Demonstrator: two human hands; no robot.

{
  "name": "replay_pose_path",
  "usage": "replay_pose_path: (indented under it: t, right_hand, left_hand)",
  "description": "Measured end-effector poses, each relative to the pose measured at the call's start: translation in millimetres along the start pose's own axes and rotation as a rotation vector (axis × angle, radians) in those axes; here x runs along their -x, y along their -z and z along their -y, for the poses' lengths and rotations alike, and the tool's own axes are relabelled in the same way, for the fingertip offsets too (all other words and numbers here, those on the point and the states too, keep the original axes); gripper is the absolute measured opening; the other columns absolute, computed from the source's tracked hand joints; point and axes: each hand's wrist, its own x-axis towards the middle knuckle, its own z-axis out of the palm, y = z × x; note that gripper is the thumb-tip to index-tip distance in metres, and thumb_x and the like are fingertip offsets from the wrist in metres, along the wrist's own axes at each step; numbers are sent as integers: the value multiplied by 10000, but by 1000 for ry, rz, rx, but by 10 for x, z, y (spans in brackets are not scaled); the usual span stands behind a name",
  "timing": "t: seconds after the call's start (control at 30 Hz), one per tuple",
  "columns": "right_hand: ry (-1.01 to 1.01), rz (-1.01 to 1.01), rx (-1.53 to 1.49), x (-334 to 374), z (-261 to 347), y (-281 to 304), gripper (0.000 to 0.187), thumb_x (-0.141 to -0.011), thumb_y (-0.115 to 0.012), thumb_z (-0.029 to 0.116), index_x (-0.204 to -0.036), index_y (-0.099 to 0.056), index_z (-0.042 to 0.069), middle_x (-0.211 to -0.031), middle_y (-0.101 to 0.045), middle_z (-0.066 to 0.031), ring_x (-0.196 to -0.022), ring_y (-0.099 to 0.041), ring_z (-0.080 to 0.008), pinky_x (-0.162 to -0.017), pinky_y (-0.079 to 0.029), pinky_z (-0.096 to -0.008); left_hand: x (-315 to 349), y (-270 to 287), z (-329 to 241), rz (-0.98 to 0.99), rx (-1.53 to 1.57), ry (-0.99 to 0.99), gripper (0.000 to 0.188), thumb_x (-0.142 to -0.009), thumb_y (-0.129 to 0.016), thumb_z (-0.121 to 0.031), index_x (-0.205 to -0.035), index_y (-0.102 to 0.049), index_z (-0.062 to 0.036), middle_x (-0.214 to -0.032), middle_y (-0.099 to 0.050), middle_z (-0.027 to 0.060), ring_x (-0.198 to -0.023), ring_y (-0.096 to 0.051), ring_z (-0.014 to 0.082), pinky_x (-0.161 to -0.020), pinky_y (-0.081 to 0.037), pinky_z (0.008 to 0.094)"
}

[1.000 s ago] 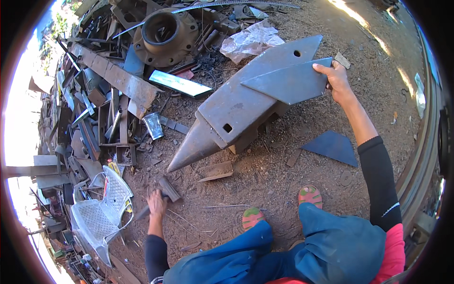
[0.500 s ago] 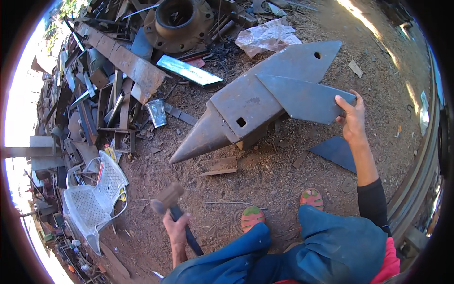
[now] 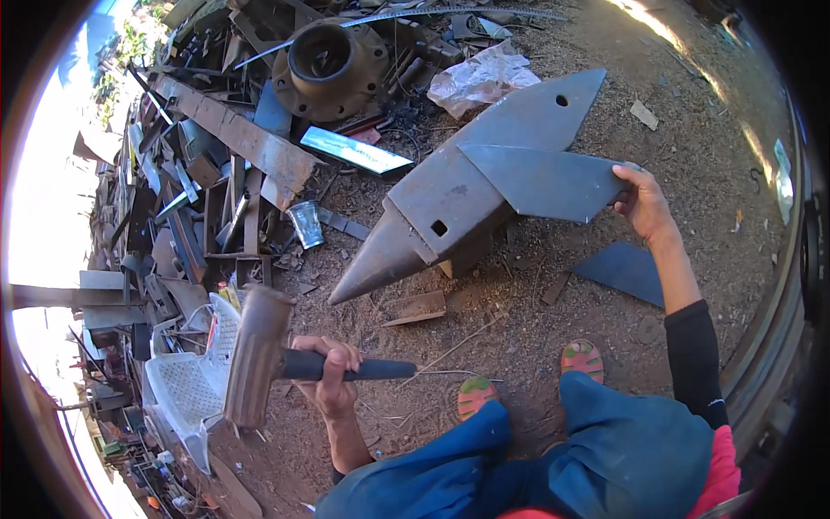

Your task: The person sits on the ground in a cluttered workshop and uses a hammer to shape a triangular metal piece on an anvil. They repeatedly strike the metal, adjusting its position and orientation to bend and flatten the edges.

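Brown ground is shown in the head view, with scrap heaped along the left side. Near the middle an anvil is seen, its horn pointed to the lower left. On its top a grey plate is laid, partly beyond the edge, and its outer end is pinched by the right hand. By the left hand the handle of a hammer is firmly grasped, well apart from the plate. If the overhanging part were hit, the plate could be tipped, since no support is seen under it, and the right hand could be jarred. With poor aim, that hand could be struck; with a loosened pinch, the plate could be dropped.
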Motion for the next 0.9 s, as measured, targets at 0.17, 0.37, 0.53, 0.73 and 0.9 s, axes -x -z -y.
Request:
replay_pose_path:
  t: [0.17,0.37,0.53,0.73,0.9]
  right_hand:
    - [2,443,163,-214,249,261,202,-789,-730,254,-713,-590,129,-625,-593,-11,-495,-589,-136,-474,-519,-279]
    - [65,658,785,-460,700,243,312,-830,-732,317,-710,-638,44,-620,-603,-36,-506,-617,-138,-475,-536,-298]
    - [265,482,1299,-388,481,-46,547,-944,-620,496,-748,-665,-14,-683,-654,-142,-596,-648,-238,-507,-495,-399]
    - [271,306,1430,-46,105,-135,526,-982,-559,451,-799,-672,-30,-671,-604,-252,-660,-655,-376,-640,-483,-475]
    - [419,12,1316,260,37,-441,463,-1001,-532,387,-837,-675,-22,-756,-646,-265,-779,-657,-439,-741,-495,-528]
  left_hand:
    - [56,-194,-28,-26,-95,260,234,-807,-716,16,-912,-512,-28,-683,-565,66,-531,-558,137,-505,-470,279]
    - [-73,-383,-111,24,-149,505,304,-710,-766,58,-925,-561,-8,-725,-605,40,-566,-584,116,-521,-478,257]
    - [-601,-688,-800,126,-45,197,430,-735,-723,44,-1116,-524,26,-749,-626,83,-557,-584,127,-518,-476,254]
    - [-1193,-893,-1813,271,62,-390,600,-1018,-557,-377,-1407,-372,40,-802,-432,48,-627,-449,117,-626,-417,290]
    - [-1002,-984,-1353,197,74,-370,249,-1038,-512,-318,-961,-482,-84,-683,-421,34,-509,-438,133,-536,-417,312]
